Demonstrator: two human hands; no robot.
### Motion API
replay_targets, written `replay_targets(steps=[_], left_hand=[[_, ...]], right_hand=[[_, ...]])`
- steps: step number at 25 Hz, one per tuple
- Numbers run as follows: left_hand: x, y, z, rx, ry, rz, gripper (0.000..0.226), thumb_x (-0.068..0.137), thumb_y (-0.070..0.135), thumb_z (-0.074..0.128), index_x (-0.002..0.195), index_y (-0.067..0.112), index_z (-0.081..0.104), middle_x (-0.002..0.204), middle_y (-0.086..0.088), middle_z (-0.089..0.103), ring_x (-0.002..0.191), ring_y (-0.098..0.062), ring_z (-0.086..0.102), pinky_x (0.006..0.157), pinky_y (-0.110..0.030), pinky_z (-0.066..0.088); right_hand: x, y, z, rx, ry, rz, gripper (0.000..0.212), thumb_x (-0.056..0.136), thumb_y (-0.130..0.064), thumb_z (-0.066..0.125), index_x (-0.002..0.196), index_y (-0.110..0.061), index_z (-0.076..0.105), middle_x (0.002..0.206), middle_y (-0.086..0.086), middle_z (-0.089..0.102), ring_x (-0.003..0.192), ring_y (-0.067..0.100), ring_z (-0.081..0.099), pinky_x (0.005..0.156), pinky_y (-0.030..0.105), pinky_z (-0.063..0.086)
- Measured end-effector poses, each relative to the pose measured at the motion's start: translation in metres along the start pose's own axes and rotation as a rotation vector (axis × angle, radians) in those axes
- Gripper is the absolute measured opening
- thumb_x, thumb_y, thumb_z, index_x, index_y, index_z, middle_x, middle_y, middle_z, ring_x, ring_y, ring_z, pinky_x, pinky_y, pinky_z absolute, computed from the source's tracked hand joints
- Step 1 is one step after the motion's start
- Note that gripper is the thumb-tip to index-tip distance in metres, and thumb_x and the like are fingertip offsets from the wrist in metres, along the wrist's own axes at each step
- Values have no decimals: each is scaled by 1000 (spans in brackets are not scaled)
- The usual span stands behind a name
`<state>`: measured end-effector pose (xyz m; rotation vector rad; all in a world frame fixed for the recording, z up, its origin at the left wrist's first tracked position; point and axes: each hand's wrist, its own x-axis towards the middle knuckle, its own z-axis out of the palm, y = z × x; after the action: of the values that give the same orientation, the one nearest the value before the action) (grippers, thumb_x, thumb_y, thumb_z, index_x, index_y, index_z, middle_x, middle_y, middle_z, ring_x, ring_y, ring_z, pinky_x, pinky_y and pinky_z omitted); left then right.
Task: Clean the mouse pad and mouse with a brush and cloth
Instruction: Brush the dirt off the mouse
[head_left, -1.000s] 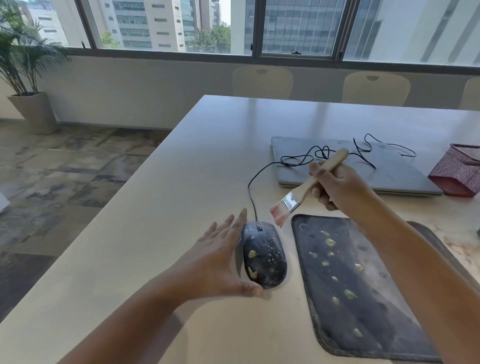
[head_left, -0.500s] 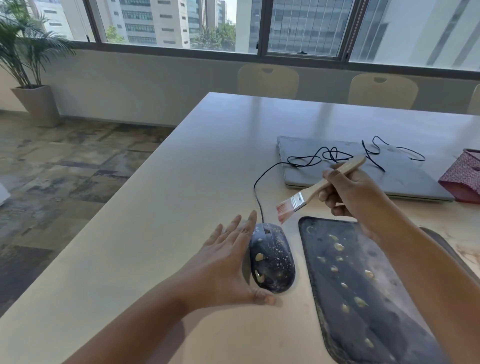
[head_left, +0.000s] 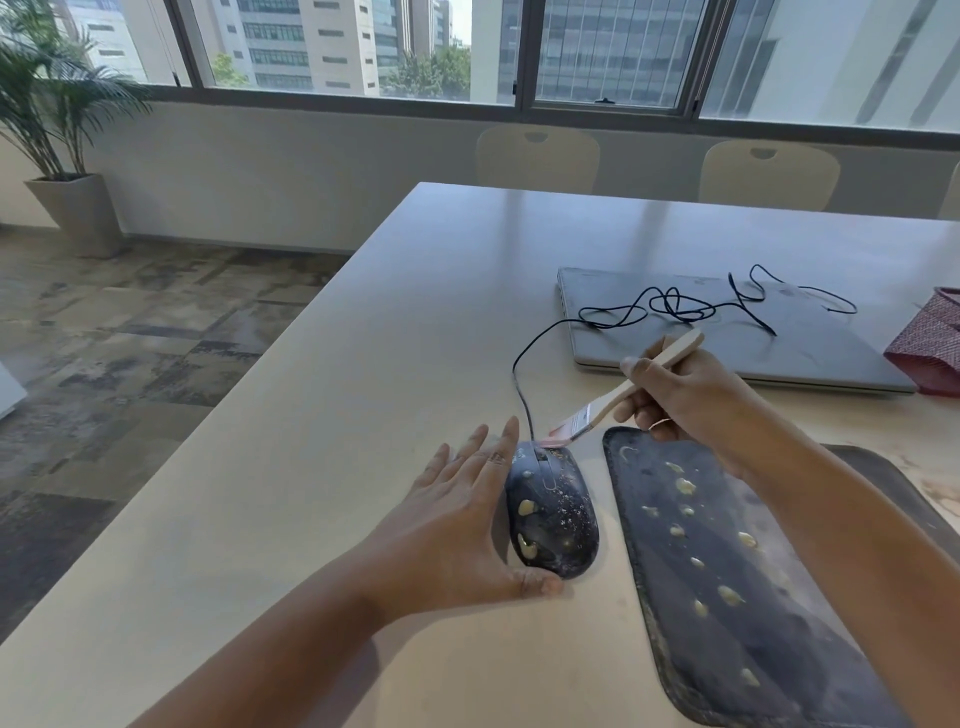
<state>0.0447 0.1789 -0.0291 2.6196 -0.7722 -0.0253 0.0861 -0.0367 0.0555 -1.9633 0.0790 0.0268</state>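
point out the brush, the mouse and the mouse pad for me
brush (head_left: 615, 402), head view, on the wooden handle near the ferrule
mouse (head_left: 558, 514), head view, on its speckled top shell
mouse pad (head_left: 727, 613), head view, on its dirty dark surface

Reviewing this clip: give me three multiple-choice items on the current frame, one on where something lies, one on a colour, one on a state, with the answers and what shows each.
1. Where does the mouse lie relative to the mouse pad?
A. On the pad
B. On the table, left of the pad
C. On the laptop

2. What colour is the mouse's cable?
A. White
B. Black
C. Red

3. What is the state of the right hand?
A. Flat on the table
B. Holding nothing, raised
C. Gripping the brush

Answers:
1 B, since the mouse sits on bare tabletop beside the pad's left edge.
2 B, since the cable runs black from the mouse onto the closed laptop.
3 C, since its fingers curl round the wooden handle, with the bristles at the mouse's front end, while the left hand steadies the mouse.
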Motion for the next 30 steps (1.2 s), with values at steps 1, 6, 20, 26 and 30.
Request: replay_targets(steps=[1,6,20,26,30], left_hand=[[0,0,0,6,-2,3,114,49,97,30,117,48,-47,121,42,-41,128,13,-32,111,-23,-15],[-1,1,1,19,2,6,112,53,93,32,118,46,-46,134,34,-30,128,12,-32,112,-24,-15],[-1,1,0,20,7,-5,114,59,86,38,133,39,-34,134,33,-22,126,14,-33,109,-21,-16],[-1,3,1,19,10,1,114,59,86,39,130,40,-38,134,35,-18,128,13,-31,110,-21,-15],[-2,2,-1,7,5,4,113,60,86,40,125,40,-40,136,30,-23,128,12,-32,109,-20,-16]], right_hand=[[0,-1,-2,-36,-8,6,23,96,-23,47,73,-18,46,47,-2,64,36,1,49,37,14,40],[-2,-10,-16,-45,10,11,23,95,-17,46,72,-15,44,43,0,62,33,4,46,34,15,38],[-9,-18,-16,9,-49,-15,21,96,-21,47,75,-18,44,52,2,67,38,5,51,36,16,39],[-12,-19,-21,-124,-67,6,23,94,-16,48,71,-15,45,46,2,64,35,5,48,33,15,36],[-15,-22,-15,-9,-89,-8,22,95,-18,47,73,-18,45,51,2,66,39,5,52,34,16,40]])
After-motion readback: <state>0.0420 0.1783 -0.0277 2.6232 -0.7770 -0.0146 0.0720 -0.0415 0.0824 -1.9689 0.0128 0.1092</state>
